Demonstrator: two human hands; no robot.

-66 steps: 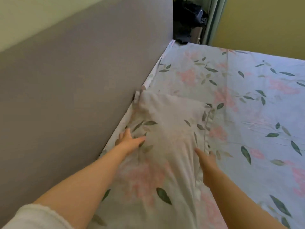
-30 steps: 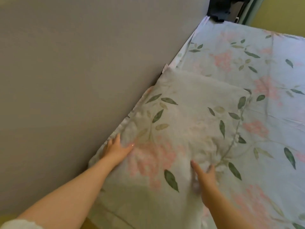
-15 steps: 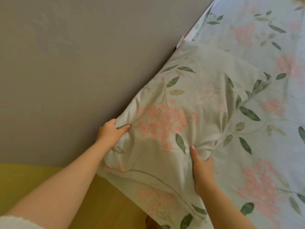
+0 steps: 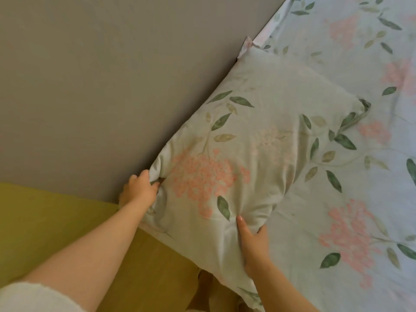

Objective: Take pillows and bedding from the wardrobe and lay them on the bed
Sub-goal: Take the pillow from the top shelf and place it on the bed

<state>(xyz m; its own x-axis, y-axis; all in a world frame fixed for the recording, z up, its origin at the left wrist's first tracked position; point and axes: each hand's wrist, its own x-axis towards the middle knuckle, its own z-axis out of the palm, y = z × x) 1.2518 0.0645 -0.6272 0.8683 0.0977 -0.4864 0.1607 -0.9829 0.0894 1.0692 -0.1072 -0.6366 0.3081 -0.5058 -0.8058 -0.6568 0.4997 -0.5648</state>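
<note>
A pillow [image 4: 258, 140] in a pale floral case with pink blossoms and green leaves lies at the head of the bed [image 4: 364, 210], its long side against the grey headboard [image 4: 101, 86]. The bed sheet has the same floral print. My left hand [image 4: 140, 188] grips the pillow's near left corner, next to the headboard. My right hand [image 4: 253, 239] pinches the fabric at the pillow's near edge, thumb on top and fingers curled under. The pillow's near end hangs over the bed's side edge.
A yellow wall or panel [image 4: 56, 221] runs below the headboard at lower left. The headboard rises as an upright surface along the pillow's left side. More floral sheet stretches away to the right and far side.
Both hands went from lying flat on the pillow to gripping its near corners. The pillow now lies nearer me along the headboard, and my view has tilted down and left.
</note>
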